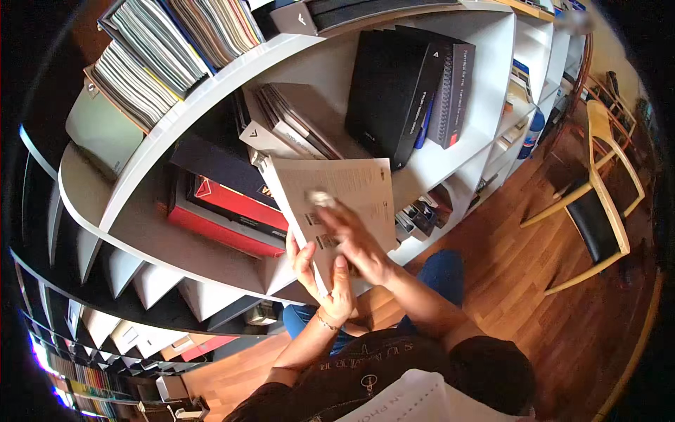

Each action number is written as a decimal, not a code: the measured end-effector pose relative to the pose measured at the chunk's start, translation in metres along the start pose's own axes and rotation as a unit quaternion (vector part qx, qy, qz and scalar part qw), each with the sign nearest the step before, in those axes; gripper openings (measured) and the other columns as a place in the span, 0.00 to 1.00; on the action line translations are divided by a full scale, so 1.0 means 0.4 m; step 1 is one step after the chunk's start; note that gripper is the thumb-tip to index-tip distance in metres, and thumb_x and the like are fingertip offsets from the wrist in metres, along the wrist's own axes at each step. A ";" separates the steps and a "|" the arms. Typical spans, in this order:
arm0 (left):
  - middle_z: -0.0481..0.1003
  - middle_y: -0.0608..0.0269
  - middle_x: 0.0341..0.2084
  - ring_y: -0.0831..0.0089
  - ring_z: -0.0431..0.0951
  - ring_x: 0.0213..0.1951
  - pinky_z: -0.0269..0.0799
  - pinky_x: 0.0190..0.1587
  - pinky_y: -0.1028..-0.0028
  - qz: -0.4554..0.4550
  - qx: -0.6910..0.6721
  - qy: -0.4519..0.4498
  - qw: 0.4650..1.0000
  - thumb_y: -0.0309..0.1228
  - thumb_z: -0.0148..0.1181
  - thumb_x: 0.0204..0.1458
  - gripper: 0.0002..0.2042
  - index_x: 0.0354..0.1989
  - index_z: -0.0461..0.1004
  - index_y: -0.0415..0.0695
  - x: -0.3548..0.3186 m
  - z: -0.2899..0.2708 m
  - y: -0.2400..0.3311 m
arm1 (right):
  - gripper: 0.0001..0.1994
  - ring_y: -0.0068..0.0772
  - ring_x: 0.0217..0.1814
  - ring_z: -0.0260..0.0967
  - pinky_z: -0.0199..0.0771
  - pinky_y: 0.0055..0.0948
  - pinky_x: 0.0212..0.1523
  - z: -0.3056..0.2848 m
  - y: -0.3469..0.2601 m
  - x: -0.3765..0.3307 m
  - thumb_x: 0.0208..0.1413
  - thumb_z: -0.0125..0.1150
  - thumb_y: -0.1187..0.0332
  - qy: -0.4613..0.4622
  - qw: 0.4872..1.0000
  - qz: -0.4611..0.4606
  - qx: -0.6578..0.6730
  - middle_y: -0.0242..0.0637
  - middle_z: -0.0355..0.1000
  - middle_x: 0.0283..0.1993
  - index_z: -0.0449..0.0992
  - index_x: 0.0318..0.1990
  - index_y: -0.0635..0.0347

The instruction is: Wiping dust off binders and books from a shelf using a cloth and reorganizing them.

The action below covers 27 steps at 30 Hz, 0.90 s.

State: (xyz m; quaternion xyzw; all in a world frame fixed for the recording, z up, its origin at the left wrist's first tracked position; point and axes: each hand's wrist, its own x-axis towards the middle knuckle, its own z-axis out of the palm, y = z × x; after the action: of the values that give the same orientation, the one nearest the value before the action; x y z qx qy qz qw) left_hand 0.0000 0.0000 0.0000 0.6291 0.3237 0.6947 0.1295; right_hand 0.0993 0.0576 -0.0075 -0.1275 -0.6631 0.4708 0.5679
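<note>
A thick white paperback book (355,176), its printed cover facing up, is held tilted in front of the shelf. My left hand (320,278) grips it by the lower left side, thumb on the cover and fingers around the spine edge. My right hand (355,246) lies over the cover, blurred by motion. At its fingertips is a small pale wad (321,199), too smeared to name exactly. Part of the cover is hidden under the right hand.
White curved shelves (190,98) surround the book. They hold a black box file (390,98), red binders (232,225) and stacked sample folders (151,42). A wooden chair (594,211) with a black seat stands to the right on the wooden floor (506,274).
</note>
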 end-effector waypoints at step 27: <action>0.58 0.56 0.64 0.68 0.61 0.62 0.57 0.62 0.70 -0.195 -0.048 -0.176 0.964 0.12 0.48 0.47 0.29 0.61 0.61 0.43 -0.067 -0.088 -0.008 | 0.30 0.49 0.65 0.59 0.51 0.42 0.65 0.046 -0.013 -0.053 0.66 0.38 0.51 0.110 0.925 -0.110 -0.345 0.49 0.61 0.65 0.58 0.67 0.64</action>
State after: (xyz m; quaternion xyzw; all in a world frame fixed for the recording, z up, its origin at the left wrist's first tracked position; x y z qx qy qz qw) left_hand -0.0298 -0.0234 -0.0232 0.6595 0.3781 0.5490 0.3475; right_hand 0.0920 0.0311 -0.0156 -0.2926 -0.7276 0.1301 0.6066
